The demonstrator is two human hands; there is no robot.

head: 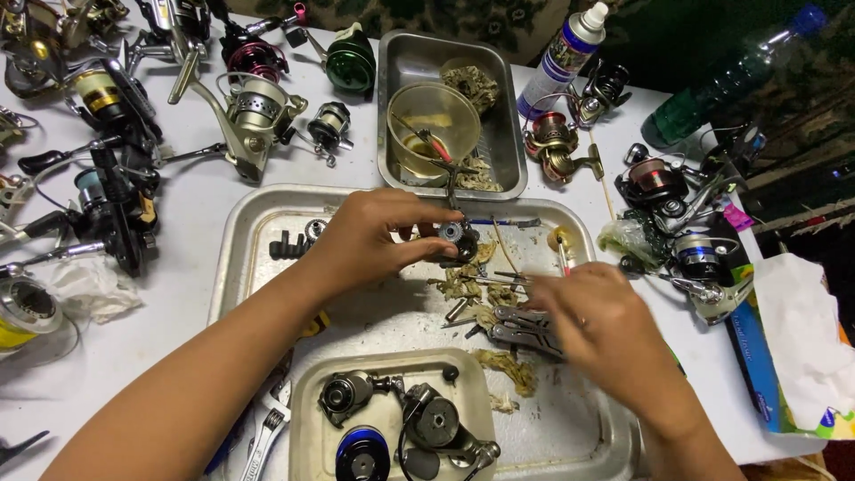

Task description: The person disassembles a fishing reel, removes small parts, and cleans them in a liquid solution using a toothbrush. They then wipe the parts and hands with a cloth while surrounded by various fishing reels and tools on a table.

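Observation:
My left hand [370,239] is over the big metal tray [245,232] and pinches a small dark round reel part [456,239] between thumb and fingers. My right hand [606,325] is blurred. It hovers over the tray's right side, just above a grey folding multi-tool [521,328] and some thin metal pins [499,281]. Whether it grips anything is unclear. Dirty scraps of rag [508,367] lie around the tools.
A smaller tray [307,396] at the front holds reel bodies and a blue spool. A deep pan [512,134] behind holds a plastic cup with brushes. Several fishing reels surround the trays. A spray can [563,55], a green bottle [721,85] and a tissue box [802,347] stand right.

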